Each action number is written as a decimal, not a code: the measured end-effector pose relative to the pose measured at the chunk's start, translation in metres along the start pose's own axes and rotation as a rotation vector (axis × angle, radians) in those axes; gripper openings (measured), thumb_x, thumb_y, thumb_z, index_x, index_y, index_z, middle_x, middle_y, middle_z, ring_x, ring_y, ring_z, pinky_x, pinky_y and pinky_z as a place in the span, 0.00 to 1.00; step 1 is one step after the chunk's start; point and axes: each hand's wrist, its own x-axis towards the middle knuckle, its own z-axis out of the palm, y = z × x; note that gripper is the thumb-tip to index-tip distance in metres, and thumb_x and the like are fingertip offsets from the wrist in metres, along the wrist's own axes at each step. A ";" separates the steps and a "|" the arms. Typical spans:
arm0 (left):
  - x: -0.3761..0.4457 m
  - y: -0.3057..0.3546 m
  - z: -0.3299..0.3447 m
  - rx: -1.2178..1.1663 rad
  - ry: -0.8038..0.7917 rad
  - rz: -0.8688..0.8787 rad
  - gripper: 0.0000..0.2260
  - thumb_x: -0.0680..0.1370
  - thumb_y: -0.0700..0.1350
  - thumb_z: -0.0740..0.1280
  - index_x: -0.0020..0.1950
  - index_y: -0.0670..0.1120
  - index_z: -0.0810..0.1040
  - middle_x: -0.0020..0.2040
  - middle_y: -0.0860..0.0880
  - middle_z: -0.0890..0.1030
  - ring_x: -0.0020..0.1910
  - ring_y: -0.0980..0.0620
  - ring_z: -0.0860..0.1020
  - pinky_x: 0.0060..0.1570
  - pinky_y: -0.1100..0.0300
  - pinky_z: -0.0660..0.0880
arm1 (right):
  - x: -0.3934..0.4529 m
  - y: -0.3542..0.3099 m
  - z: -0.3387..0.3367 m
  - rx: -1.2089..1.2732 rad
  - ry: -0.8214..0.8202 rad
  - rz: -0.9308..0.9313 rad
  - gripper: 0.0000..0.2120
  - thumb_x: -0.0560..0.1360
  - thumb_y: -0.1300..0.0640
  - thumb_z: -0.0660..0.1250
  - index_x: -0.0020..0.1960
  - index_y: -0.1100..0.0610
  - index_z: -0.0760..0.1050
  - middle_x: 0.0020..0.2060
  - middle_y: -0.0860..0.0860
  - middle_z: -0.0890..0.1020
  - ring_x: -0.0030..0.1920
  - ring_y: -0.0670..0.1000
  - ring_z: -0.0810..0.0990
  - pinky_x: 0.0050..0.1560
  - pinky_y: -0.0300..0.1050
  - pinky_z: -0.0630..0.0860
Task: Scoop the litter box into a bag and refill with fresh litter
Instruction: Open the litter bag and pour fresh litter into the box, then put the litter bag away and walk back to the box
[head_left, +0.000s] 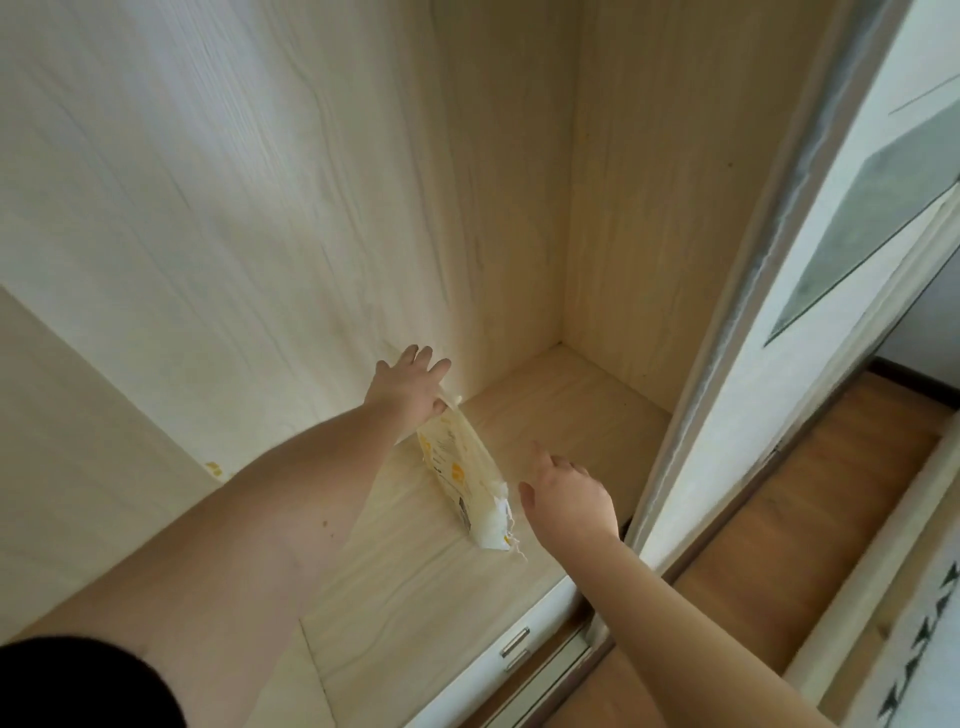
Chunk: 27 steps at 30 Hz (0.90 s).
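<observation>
Two arms: both reach from the bottom of the frame into an open wardrobe (519, 208), a dark sleeve (78, 680) at lower left.
Drawer front: white, with a metal handle (514, 642), low centre, below the shelf edge.
Right hand (566, 499): right of centre, just beside the bag's torn end but apart from it; fingers spread and loose, forefinger pointing forward, clamped on nothing — probably coming in to take the lower end.
Litter bag (462, 483): white with yellow print, centre frame, lying tilted on the wooden shelf (571, 415); ragged torn end nearest the camera. Likely the fresh litter for refilling.
Left hand (410, 389): above centre, at the bag's far end, palm down; fingers apart, and whether the thumb pinches the top edge I cannot tell.
Litter box: not in view.
Sliding door (779, 312): pushed toward the right of the frame, giving access.
</observation>
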 end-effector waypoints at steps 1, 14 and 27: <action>-0.005 0.001 -0.005 0.016 0.006 0.027 0.27 0.79 0.58 0.59 0.75 0.52 0.57 0.75 0.47 0.60 0.76 0.46 0.56 0.58 0.45 0.69 | -0.007 0.002 -0.004 0.017 0.000 0.003 0.27 0.81 0.48 0.55 0.76 0.54 0.52 0.63 0.53 0.75 0.62 0.55 0.74 0.57 0.48 0.74; -0.113 0.061 -0.033 -0.103 0.042 0.117 0.23 0.81 0.60 0.53 0.72 0.51 0.64 0.71 0.46 0.67 0.69 0.45 0.65 0.57 0.46 0.72 | -0.114 0.005 -0.054 -0.103 0.039 -0.045 0.20 0.80 0.46 0.56 0.68 0.54 0.65 0.61 0.53 0.75 0.63 0.56 0.71 0.61 0.49 0.68; -0.248 0.156 -0.095 -0.156 0.144 0.274 0.28 0.80 0.63 0.51 0.76 0.51 0.60 0.75 0.45 0.64 0.73 0.44 0.63 0.64 0.45 0.69 | -0.268 0.042 -0.093 -0.202 0.120 0.041 0.21 0.81 0.46 0.55 0.70 0.54 0.66 0.64 0.52 0.74 0.64 0.56 0.72 0.64 0.51 0.68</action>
